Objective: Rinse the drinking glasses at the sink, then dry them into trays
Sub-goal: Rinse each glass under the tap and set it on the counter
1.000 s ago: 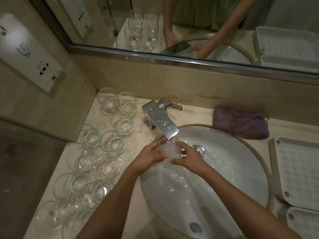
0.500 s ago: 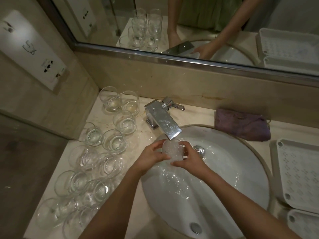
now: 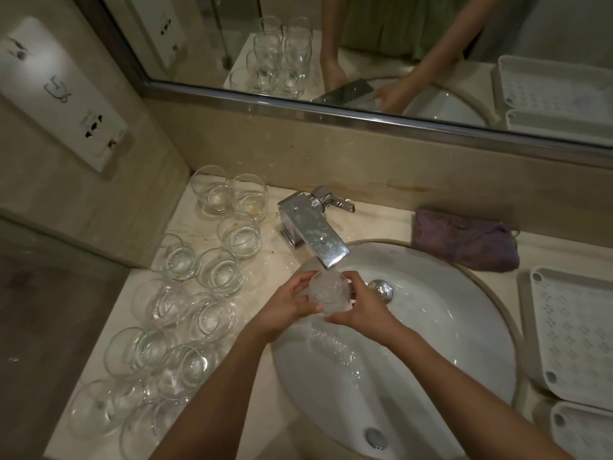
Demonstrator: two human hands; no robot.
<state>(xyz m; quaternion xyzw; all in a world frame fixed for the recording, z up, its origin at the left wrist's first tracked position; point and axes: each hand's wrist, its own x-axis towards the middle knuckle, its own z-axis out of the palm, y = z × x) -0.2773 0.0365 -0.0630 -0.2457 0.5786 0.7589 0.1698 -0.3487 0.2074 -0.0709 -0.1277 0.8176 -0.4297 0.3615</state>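
A round drinking glass (image 3: pixel 329 291) full of foaming water sits right under the chrome tap (image 3: pixel 315 234), over the white sink (image 3: pixel 441 327). My left hand (image 3: pixel 288 305) grips its left side and my right hand (image 3: pixel 363 305) grips its right side. Water runs from the spout into the glass and spills down into the basin. Several more clear glasses (image 3: pixel 212 270) stand on the marble counter to the left of the sink. Two white perforated trays, one (image 3: pixel 574 333) behind the other (image 3: pixel 583 429), lie at the right edge.
A folded purple cloth (image 3: pixel 464 240) lies on the counter behind the sink, to the right of the tap. A mirror (image 3: pixel 365 44) runs along the back wall, and a socket panel (image 3: pixel 63 94) is on the left wall. The drain plug (image 3: pixel 380 288) shows just right of my hands.
The glass has risen slightly closer to the spout and filled with frothing water. Both hands keep their hold on it.
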